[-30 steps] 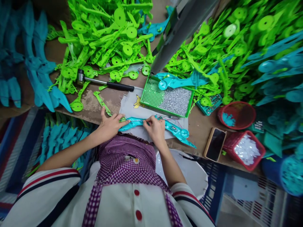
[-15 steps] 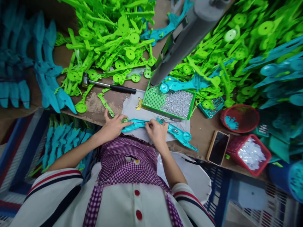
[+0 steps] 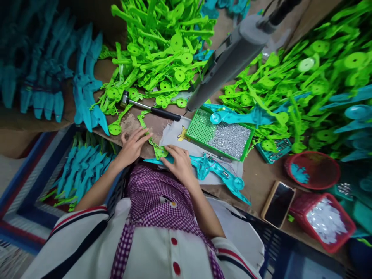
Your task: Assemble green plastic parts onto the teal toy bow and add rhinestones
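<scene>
A turquoise plastic part (image 3: pixel 213 169), long and curved with a round cup near one end, lies hollow side up on the cloth at the table edge. A slim lime-green plastic part (image 3: pixel 157 150) lies at its left end, partly over it. My right hand (image 3: pixel 180 163) has its thumb and fingertips at the wide end of the green part and rests over the turquoise one. Fingers stretched, my left hand (image 3: pixel 134 145) is at the green part's upper stretch, its fingertips close to or touching it. The right palm hides some of the turquoise part.
A green tray (image 3: pixel 200 130) of small metal pieces stands behind, below a grey hanging screwdriver (image 3: pixel 223 64). A hammer (image 3: pixel 154 109) lies left of it. Heaps of green parts (image 3: pixel 162 54) fill the back. A phone (image 3: pixel 278 204), a red bowl (image 3: pixel 322 170) and a red basket (image 3: pixel 322 223) are right.
My right hand has moved left along the turquoise part to the green part's end. My left hand has come off the turquoise part, up and left. The view has shifted.
</scene>
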Motion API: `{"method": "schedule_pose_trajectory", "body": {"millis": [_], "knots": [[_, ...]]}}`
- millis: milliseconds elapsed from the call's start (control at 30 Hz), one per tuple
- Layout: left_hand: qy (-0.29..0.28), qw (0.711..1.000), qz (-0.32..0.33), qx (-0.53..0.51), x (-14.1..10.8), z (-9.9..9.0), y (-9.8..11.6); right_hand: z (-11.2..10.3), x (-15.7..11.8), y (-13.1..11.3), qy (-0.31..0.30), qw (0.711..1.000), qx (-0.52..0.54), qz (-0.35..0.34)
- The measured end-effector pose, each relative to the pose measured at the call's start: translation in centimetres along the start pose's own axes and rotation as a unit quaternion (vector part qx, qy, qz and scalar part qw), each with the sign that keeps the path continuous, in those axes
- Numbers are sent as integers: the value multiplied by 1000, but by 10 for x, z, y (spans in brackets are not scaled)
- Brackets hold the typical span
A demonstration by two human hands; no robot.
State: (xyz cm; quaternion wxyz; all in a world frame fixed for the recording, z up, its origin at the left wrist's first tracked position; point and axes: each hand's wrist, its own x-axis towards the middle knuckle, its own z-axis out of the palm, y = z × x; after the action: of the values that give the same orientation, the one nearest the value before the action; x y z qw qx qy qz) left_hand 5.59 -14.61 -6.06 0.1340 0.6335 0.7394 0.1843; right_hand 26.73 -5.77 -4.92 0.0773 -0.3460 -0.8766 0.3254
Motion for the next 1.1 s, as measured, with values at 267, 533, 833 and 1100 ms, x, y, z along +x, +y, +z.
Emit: {"method": "schedule_pose_trajectory", "body": {"millis": [267,533,833,1100], "knots": [[12,999,-7,34,-2,2,-1,5,-4,-3,17,999,-14,41],[75,996,-41,11,-5,9,4,-2,-9,-5,19,999,9,41],[141,990,-7,2,71,-12,8,-51,75,-30,185,973,136,21],[16,991,102,86,198,7,57,-30,29,-8,130,975,167,62]]}}
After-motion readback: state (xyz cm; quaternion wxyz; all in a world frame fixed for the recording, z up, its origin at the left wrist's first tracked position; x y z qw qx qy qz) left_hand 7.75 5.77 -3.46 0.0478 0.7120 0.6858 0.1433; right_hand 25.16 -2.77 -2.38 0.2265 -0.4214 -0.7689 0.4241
